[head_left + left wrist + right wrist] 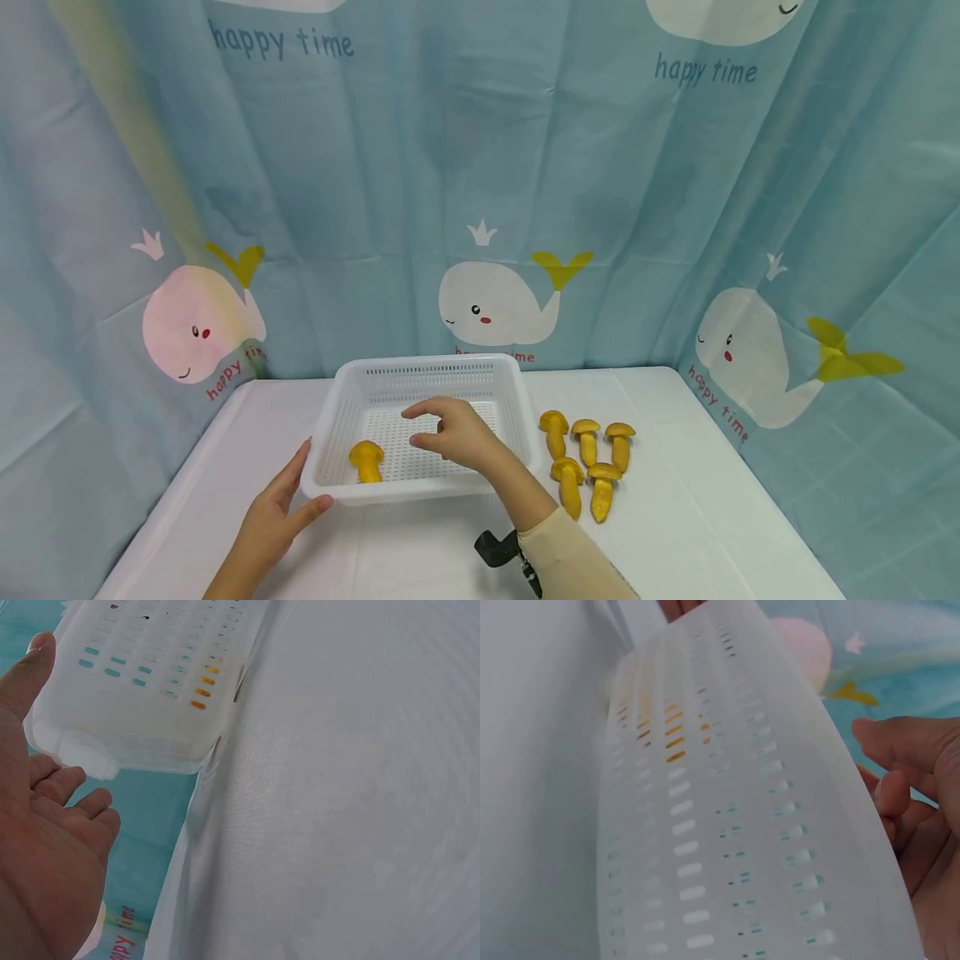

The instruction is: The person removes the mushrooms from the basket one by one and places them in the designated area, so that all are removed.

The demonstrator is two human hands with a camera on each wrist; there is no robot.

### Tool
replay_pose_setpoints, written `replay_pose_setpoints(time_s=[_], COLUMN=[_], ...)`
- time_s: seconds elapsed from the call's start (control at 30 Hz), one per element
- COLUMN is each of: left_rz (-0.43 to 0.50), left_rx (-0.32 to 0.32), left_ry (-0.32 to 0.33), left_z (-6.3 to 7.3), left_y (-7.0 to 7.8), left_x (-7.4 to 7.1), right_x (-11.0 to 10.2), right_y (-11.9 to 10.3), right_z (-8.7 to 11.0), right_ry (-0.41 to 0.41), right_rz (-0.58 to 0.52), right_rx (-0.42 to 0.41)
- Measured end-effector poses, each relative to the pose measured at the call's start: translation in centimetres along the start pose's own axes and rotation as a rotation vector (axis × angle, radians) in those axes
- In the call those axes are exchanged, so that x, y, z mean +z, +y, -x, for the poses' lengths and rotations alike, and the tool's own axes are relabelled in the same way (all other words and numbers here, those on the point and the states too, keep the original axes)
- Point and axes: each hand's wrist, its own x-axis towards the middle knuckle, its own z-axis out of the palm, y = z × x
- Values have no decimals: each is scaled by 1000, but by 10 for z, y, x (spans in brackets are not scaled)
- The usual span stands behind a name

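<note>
A white plastic basket with slotted walls stands on the table in the head view. One yellow mushroom is inside it, near the front left corner. My left hand is at that corner, its thumb by the front rim and its fingers along the left side. In the left wrist view the left hand has its thumb and fingers spread around the corner. Over the basket's middle is my right hand, thumb and index finger parted, holding nothing. The right wrist view shows the right hand beyond the basket wall.
Several more yellow mushrooms lie in two rows on the white table, right of the basket. A blue curtain with whale prints surrounds the table at the back and sides. A black strap mount shows below the right wrist.
</note>
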Motion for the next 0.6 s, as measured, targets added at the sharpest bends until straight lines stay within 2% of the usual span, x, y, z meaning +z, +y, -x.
replay_pose_setpoints(time_s=[0.2,0.6], left_rz=[-11,-9], left_rx=[-18,2], left_ry=[-3,8], left_z=[0,-1], left_y=[0,-2], left_x=[0,0], right_x=[11,30], right_y=[0,-1], right_z=[-7,-20], right_ry=[-8,-9], right_rz=[13,0], right_rx=[20,37])
